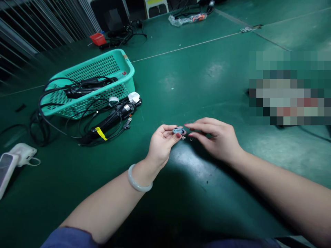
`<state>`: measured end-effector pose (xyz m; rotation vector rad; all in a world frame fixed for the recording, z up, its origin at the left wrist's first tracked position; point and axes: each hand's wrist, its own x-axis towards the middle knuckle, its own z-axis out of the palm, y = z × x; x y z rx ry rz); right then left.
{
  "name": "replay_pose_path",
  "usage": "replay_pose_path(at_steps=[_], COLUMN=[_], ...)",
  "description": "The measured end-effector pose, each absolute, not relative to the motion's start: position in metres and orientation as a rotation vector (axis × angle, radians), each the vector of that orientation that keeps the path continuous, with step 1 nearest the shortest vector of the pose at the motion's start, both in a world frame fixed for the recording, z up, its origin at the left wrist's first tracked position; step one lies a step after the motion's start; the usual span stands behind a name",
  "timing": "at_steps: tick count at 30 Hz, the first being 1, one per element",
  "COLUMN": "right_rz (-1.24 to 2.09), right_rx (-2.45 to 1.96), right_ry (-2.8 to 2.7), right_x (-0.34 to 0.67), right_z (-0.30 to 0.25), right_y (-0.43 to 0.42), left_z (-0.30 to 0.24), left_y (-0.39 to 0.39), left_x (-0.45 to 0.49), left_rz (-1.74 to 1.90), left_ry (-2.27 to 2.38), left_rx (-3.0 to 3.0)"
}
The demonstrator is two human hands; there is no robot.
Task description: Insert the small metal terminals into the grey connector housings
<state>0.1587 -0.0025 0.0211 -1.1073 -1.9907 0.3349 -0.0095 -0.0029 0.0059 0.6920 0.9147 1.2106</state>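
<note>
My left hand (162, 144) is closed in a pinch on a small grey-blue part (178, 130), held just above the green table (181, 86). A pale bangle sits on that wrist. My right hand (216, 139) hovers right beside the part, its fingers loosely extended and pointing left toward it, with the fingertips close to the part. Something tiny lies under the right fingertips, too small to name. Whether the right fingers touch the part I cannot tell.
A teal plastic basket (124, 65) lies tipped on its side at the left, with black cables and a black tool (113, 117) spilling out. A white device (12, 160) lies at the far left edge. A red tray (98, 39) and more cables sit at the back.
</note>
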Motion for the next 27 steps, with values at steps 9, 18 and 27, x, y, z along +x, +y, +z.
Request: replay_pose_path(at_steps=[9, 18, 27], right_rz=[0.297, 0.361, 0.344], right_rx=[-1.327, -1.284, -1.199], right_ry=[-2.397, -2.146, -1.974], right_x=[0.154, 0.161, 0.154], right_z=[0.007, 0.020, 0.034], right_y=[0.006, 0.003, -0.010], left_z=[0.006, 0.009, 0.012], left_y=[-0.001, -0.003, -0.007], left_x=[-0.009, -0.007, -0.005], left_rz=[1.262, 1.217, 1.109], left_ry=[0.968, 1.003, 1.021], left_rx=[0.659, 0.721, 0.768])
